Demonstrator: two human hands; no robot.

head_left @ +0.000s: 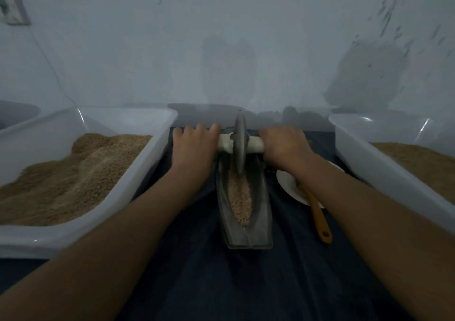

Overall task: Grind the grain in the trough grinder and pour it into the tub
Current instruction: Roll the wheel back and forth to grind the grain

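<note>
Grain (240, 197) in trough (246, 212), mid-cloth (221, 283). Wheel (239, 143) upright at far end. Left hand (194, 143) and right hand (283, 146) clenched around axle (254, 145). Left: tub (61, 237), heaped. Right: plate (286, 183), spoon (318, 217), second tub (394, 168).

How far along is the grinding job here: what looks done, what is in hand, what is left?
Done: the trough is loaded with grain. In hand: both hands, left and right, grip the handle on either side of the wheel, which stands in the trough's far end. Left: the near grain looks whole, and nothing is poured into a tub yet.
</note>
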